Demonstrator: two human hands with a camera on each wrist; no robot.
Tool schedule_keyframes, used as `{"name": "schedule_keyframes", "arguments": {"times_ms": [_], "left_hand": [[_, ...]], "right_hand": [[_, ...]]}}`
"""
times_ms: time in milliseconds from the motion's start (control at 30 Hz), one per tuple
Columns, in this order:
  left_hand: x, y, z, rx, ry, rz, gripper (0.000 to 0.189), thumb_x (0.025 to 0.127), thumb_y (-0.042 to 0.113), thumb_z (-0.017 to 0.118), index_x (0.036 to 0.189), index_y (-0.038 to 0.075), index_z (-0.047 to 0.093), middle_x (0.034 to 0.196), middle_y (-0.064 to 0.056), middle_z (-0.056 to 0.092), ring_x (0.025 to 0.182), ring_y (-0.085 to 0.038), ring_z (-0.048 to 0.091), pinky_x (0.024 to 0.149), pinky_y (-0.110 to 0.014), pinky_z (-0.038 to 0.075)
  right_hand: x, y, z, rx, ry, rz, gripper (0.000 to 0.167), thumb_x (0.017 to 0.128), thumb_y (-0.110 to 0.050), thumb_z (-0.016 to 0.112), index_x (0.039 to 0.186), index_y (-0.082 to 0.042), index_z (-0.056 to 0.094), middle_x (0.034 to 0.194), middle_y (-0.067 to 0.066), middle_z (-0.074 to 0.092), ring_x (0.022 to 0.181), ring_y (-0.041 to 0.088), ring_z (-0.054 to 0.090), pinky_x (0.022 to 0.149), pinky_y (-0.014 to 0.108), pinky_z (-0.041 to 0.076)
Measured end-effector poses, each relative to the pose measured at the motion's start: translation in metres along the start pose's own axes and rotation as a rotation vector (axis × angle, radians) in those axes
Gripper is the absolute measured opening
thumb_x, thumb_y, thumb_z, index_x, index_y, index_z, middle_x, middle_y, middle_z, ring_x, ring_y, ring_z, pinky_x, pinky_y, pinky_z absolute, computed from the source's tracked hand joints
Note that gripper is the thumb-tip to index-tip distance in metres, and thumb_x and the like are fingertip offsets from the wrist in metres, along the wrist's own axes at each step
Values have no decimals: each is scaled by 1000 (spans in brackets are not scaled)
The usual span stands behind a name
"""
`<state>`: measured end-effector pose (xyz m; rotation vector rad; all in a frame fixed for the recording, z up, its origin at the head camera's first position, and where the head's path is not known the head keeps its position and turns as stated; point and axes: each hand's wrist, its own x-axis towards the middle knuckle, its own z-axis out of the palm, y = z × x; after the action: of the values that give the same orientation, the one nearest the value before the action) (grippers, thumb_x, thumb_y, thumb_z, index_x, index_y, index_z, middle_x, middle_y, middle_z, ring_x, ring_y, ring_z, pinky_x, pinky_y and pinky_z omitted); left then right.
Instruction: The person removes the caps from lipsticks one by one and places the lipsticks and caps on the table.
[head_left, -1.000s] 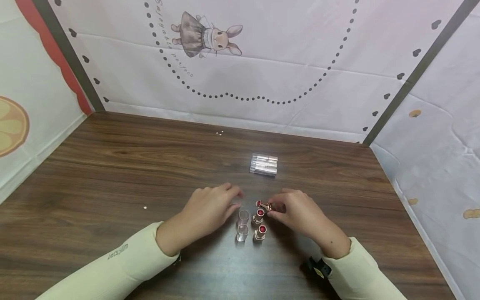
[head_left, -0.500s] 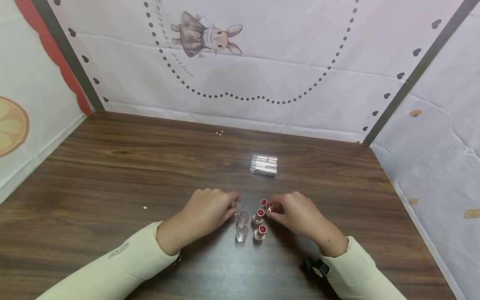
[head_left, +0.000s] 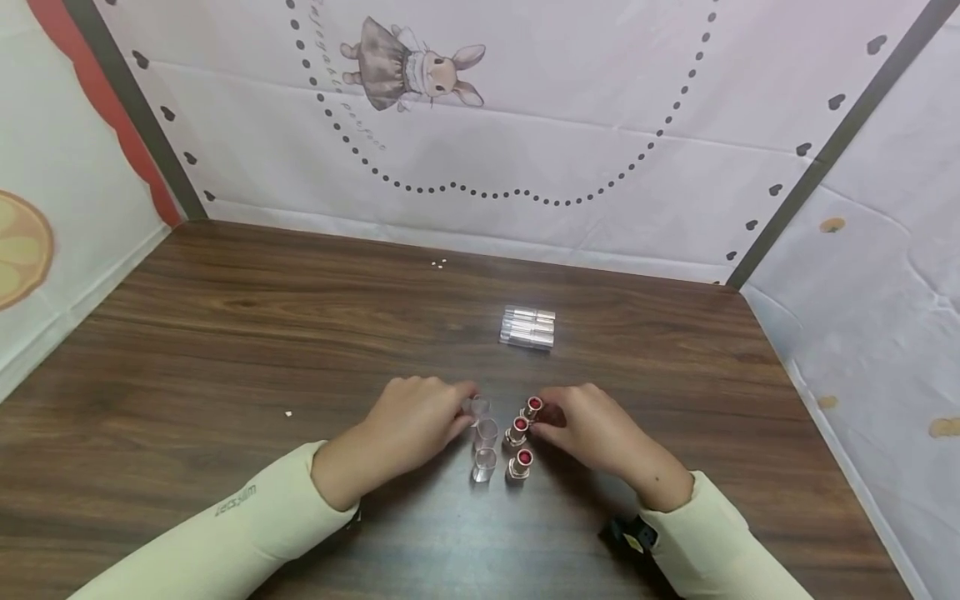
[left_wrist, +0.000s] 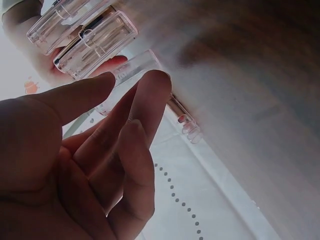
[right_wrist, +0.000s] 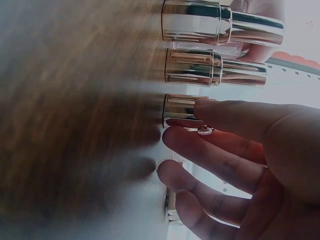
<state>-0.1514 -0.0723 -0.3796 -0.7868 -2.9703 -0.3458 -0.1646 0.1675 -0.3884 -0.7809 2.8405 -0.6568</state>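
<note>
My left hand pinches a clear lipstick cap between thumb and fingers, low at the table. Two more clear caps, one in the middle and one nearest me, stand in a row with it. On the other side, my right hand holds the gold base of an uncapped lipstick with thumb and index finger. This lipstick stands upright, its red tip facing up. Beside it are two other upright gold lipsticks, a middle one and a near one, both untouched.
Several silvery tubes lie side by side farther back on the wooden table. Small white bits lie near the back edge, and one white scrap is at the left. A printed cloth wall encloses the back.
The tilted lipstick in my right hand has come upright, in line with the other two. My left fingers have closed on the far clear cap, which now stands in line with the others.
</note>
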Motion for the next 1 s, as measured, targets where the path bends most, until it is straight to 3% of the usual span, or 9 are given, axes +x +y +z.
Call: {"name": "schedule_keyframes", "arguments": {"times_ms": [167,400,700,1000], "left_hand": [[-1,1,-1,7,14,4,22,90,31,73,105,15,70,73,0,70,61,-21,65,50,-40,46],[-1,2,-1,13,57,30,29,91,31,73,116,19,69,75,2,72,62,-19,66,48,-34,44],[-2,2,-2,6,87,41,26,91,29,73,117,23,68,69,10,67,52,-7,53,43,-26,36],[-2,1,-2,8,109,60,22,90,30,74,111,23,69,67,9,65,50,-6,51,43,-25,34]], "right_hand": [[0,0,-1,32,3,-9,20,88,-17,77,107,-14,72,82,-8,74,75,1,66,68,23,52],[0,-1,-2,39,5,-13,23,89,-16,75,111,-11,71,84,-6,74,77,2,68,69,23,53],[1,-4,-2,35,20,-29,19,90,-16,75,107,-11,72,85,-5,75,77,3,68,69,23,54],[1,-4,-2,21,39,-59,10,90,-14,74,100,-14,73,84,-6,74,75,2,66,68,22,53]]}}
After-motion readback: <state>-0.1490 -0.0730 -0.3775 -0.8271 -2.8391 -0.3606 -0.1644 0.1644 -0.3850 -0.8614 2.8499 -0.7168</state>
